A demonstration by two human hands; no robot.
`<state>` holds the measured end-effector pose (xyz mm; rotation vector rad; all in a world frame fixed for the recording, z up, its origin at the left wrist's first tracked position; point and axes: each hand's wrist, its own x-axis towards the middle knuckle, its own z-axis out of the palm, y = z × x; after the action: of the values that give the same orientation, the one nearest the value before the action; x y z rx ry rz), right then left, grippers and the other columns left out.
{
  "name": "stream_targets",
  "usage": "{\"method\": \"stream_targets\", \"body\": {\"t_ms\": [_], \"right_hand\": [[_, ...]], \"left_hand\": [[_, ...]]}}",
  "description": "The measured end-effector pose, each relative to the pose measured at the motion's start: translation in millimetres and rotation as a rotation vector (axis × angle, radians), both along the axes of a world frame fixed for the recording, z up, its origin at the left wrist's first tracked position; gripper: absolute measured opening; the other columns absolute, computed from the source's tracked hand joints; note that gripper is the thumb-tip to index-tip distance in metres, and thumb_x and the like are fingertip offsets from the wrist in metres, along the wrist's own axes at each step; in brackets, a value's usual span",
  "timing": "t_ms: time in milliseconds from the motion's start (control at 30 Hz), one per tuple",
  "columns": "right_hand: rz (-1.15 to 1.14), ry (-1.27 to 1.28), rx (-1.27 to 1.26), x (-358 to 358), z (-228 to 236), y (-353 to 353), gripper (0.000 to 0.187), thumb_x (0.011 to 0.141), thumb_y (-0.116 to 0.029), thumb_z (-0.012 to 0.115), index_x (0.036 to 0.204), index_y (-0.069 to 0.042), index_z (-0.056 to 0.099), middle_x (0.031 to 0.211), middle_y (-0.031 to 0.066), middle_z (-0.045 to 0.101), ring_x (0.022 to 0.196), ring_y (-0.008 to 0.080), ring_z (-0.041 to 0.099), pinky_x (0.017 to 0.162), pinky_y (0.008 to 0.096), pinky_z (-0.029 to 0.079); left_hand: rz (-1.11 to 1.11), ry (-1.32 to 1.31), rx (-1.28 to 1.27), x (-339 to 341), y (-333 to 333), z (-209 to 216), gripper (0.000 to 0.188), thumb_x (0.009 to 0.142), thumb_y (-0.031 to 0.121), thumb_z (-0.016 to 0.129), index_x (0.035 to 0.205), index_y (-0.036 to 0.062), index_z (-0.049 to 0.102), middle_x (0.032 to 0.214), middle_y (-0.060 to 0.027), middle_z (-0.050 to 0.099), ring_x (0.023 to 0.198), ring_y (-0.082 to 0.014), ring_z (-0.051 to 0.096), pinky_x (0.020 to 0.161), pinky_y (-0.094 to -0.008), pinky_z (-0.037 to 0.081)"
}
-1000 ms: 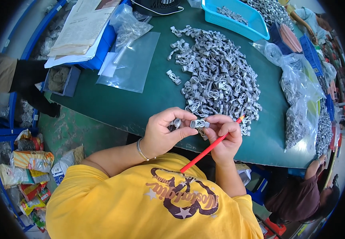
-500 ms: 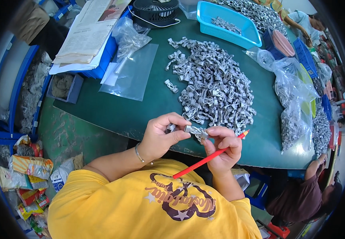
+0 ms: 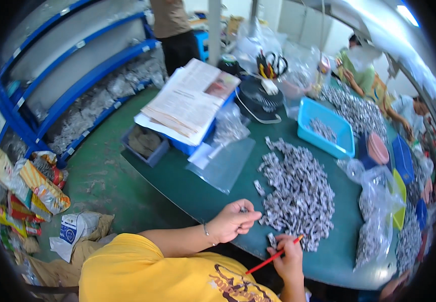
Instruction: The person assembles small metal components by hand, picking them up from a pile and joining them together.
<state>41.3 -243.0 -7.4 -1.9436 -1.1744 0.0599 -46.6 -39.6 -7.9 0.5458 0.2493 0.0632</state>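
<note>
My left hand [image 3: 236, 222], a metal bangle on its wrist, is curled shut beside the near left edge of the pile. A bit of a small grey metal piece [image 3: 243, 209] shows between its fingers; the rest is hidden. My right hand [image 3: 289, 255] grips a red pencil [image 3: 264, 263], its sharpened tip pointing up and to the right. Between that hand's thumb and fingers is a small grey metal link piece [image 3: 272, 240]. A wide pile of similar link pieces [image 3: 298, 189] lies just beyond both hands, with one loose piece [image 3: 259, 187] at its left.
On the green table [image 3: 178, 194] are a clear plastic sheet [image 3: 230, 163], newspapers [image 3: 185, 105], a black fan [image 3: 260, 98] and a light-blue basket [image 3: 326, 146]. Filled plastic bags [image 3: 374, 221] stand at right. Blue shelving [image 3: 77, 100] is at left; co-workers sit at far right.
The view has swung up and left, showing more shelving and room. My hands, together at one link piece before, are now apart; the right hand keeps the pencil and a link piece.
</note>
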Motion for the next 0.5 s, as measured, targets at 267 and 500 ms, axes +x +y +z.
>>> {"method": "stream_targets", "body": {"t_ms": [267,500], "right_hand": [[-0.18,-0.349,0.084,3.6,-6.1,23.8,0.029,0.058,0.003,0.069,0.07,-0.006,0.044,0.082,0.0136,0.058,0.073,0.0313,0.053,0.065,0.0384,0.042],[-0.087,-0.401,0.096,1.2,1.2,23.2,0.031,0.055,-0.004,0.072,0.07,-0.008,0.046,0.084,0.0097,0.06,0.077,0.029,0.053,0.073,0.0402,0.037]], "left_hand": [[0.329,-0.074,1.784,52.8,44.5,-8.3,0.027,0.074,0.006,0.062,0.101,0.0069,0.059,0.103,-0.0077,0.054,0.083,-0.0265,0.057,0.072,-0.0318,0.047],[0.106,-0.031,2.069,49.3,37.2,-16.9,0.015,0.078,0.014,0.06,0.091,0.0079,0.059,0.099,-0.0056,0.054,0.079,-0.0278,0.057,0.065,-0.0368,0.047]]}}
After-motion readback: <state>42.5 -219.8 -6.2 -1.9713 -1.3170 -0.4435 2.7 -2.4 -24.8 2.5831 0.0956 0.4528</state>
